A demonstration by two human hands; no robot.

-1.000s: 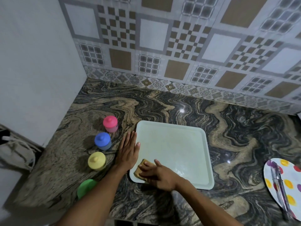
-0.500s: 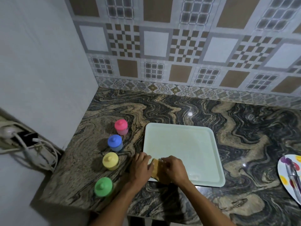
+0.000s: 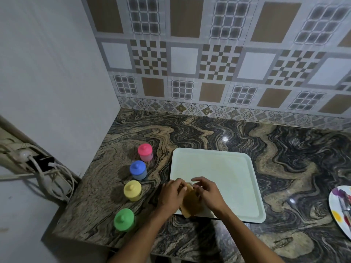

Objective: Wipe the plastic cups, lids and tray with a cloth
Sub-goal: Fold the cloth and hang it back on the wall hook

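Both hands meet over the near-left corner of the pale mint square plastic tray, which lies flat on the dark swirled brown-and-black stone table. Left grip: fingers curled onto the left side of a small tan-brown folded cloth, holding it. Right grip: fingers bent over the cloth's top and right side, pinching it from the other side. The cloth sits between the two hands and overhangs the tray's near edge; can't tell if it touches the tray surface.

Four small plastic cups with knobbed lids stand upright in a row left of the tray, on the table, apart from each other: pink lidded cup farthest, then blue lidded cup, yellow lidded cup, and green lidded cup nearest the table's front edge. All lids are on. The yellow one is closest to the left grip, not touching it.

At the far right edge, a white plate with coloured dots is partly cut off, well apart from the tray. Patterned brown-and-grey tiled wall behind. White cables hang off the left wall, below table level.
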